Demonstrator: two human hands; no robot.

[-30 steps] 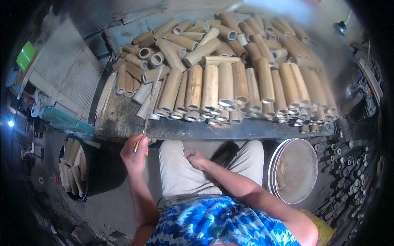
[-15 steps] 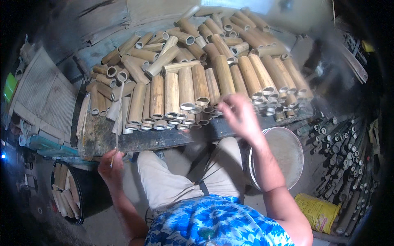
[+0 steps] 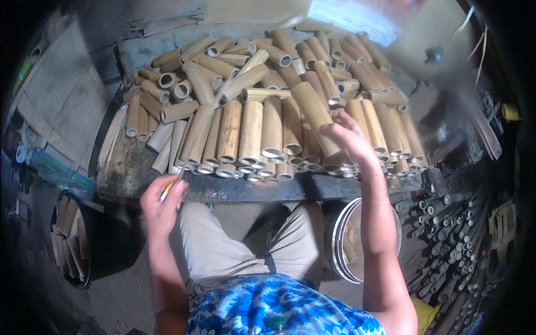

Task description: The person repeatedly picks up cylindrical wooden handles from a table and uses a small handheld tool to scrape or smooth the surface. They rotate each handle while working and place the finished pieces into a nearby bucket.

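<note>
My right hand (image 3: pixel 349 139) grips one bamboo tube (image 3: pixel 314 114) and lifts its near end off the big pile of cut bamboo tubes (image 3: pixel 251 128) stacked on the dark workbench (image 3: pixel 134 170). My left hand (image 3: pixel 161 202) is closed on a thin knife-like tool (image 3: pixel 170 185) at the bench's front edge, near the left end of the front row of tubes. The tubes lie side by side with their hollow ends facing me.
A dark bucket (image 3: pixel 72 245) with bamboo pieces stands on the floor at the left. A round metal basin (image 3: pixel 350 240) sits by my right knee. Thin bamboo sticks (image 3: pixel 452 240) are heaped at the right. A flat board (image 3: pixel 67 100) leans at the left.
My right hand reached from my lap up to the pile and closed on a tube. My left hand stayed at the bench edge with the tool. The view shifted.
</note>
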